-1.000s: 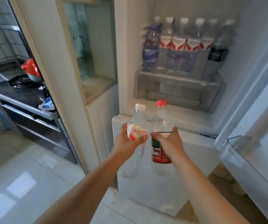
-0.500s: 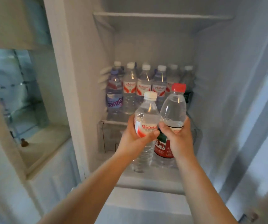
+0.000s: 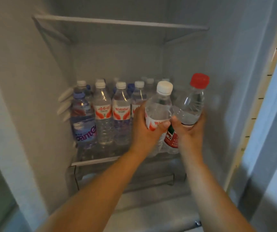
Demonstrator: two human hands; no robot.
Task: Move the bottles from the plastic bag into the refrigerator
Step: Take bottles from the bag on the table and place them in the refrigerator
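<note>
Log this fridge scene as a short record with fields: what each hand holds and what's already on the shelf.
left hand: grips white-capped bottle
right hand: grips red-capped bottle, tilted right
shelf: rows of upright bottles, mostly white caps; blue-labelled bottle at front left
upper shelf: nothing visible on it
free space: right side of shelf

Setting: a home kitchen, right at an open refrigerator [image 3: 34,81] | Evidence: pale inner walls, a glass shelf [image 3: 121,22] up top, a clear drawer [image 3: 126,180] below | Also: rows of bottled water [image 3: 111,114] on the middle shelf — household stock.
</note>
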